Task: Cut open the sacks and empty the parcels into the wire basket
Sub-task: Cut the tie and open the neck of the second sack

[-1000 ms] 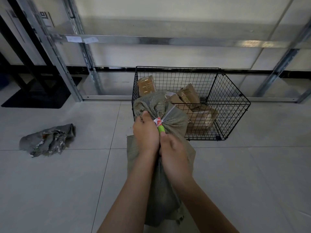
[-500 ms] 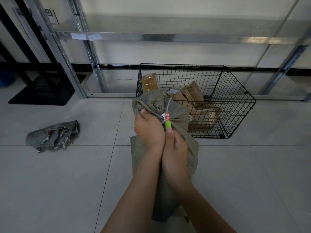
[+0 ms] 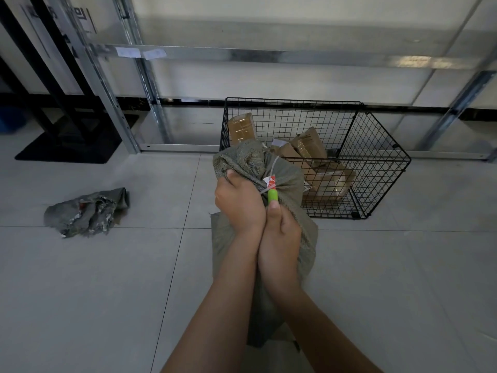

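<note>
A grey-green woven sack (image 3: 289, 184) stands upright on the floor in front of me, its neck tied with a white tie carrying a red-and-white tag (image 3: 271, 181). My left hand (image 3: 239, 201) grips the bunched neck just below the tie. My right hand (image 3: 279, 232) holds a green-handled cutter (image 3: 272, 196), its tip at the tie; the blade is hidden. Behind the sack stands the black wire basket (image 3: 376, 168) with several brown parcels (image 3: 309, 142) inside.
An emptied, crumpled grey sack (image 3: 87, 211) lies on the tiled floor to the left. A metal shelving frame (image 3: 242, 53) runs along the wall behind the basket. A black stand base (image 3: 70, 149) sits at the far left.
My hands and the sack's neck have stayed together while the view has shifted slightly. The right hand has drawn closer against the left, the cutter still at the tie.
</note>
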